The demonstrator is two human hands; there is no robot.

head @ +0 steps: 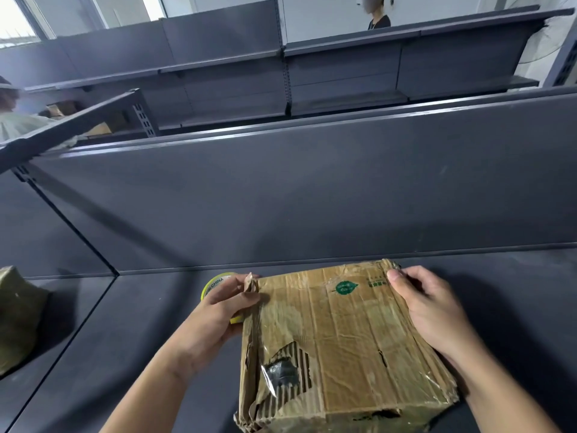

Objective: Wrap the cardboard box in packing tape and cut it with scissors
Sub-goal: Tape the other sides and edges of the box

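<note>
The cardboard box (pixel 343 339) is flat, brown and badly worn. Its top is skinned with wrinkled clear tape that shines in places, a round green logo (pixel 346 288) shows near its far edge, and a torn patch (pixel 284 370) near its left side bares the corrugated ribs and something dark beneath. It lies on the dark grey shelf (pixel 140 339), close to the near edge and right of the middle, with its far edge just short of the upright back panel (pixel 281 198). The left hand (pixel 215 310) is curled round a tape roll (pixel 214 284) with a yellow-green rim, held against the box's ragged far-left corner. The right hand (pixel 434 307) grasps the far-right corner, thumb on top and fingers down the side. A crumpled brownish bundle (pixel 15 314) sits at the shelf's left edge, well apart from the box, beyond a dividing seam. Bare matte surface lies between them and to the right of the box. Behind the panel stand more grey shelves and a person (pixel 376 14).
</note>
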